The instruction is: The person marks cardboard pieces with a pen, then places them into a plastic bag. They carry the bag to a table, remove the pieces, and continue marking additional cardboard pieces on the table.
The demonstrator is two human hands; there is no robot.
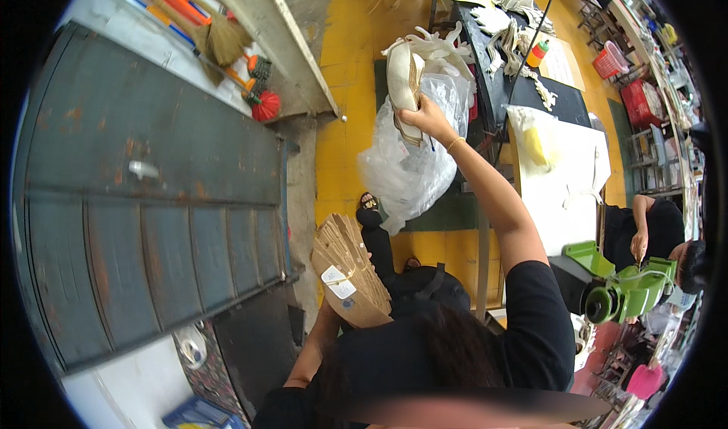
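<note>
- Risk, left: the brown, fan-edged stack of cardboard-like sheets leans on the left hand. That hand is mostly hidden behind it, so I cannot tell whether its grip is closed; if the stack is only propped there, a tilt might let sheets slide out.
- Risk, middle: the crumpled, clear plastic bag spreads beneath the right hand, and its loose film could catch on the fingers or the bundle.
- Risk, right of that: the right hand has its grip closed on the side of a long, round-ended, cream layered bundle, above the bag. The far end sticks out unsupported, so layers could slip apart (the pale curled strips just beside it could be dragged along).
- Room, left: the grey-green metal cabinet bounds that side; the yellow floor between it and the bag offers a gap for moving.
- Room, right: the black-topped counter and white-topped counter leave little sideways play for the right elbow.
</note>
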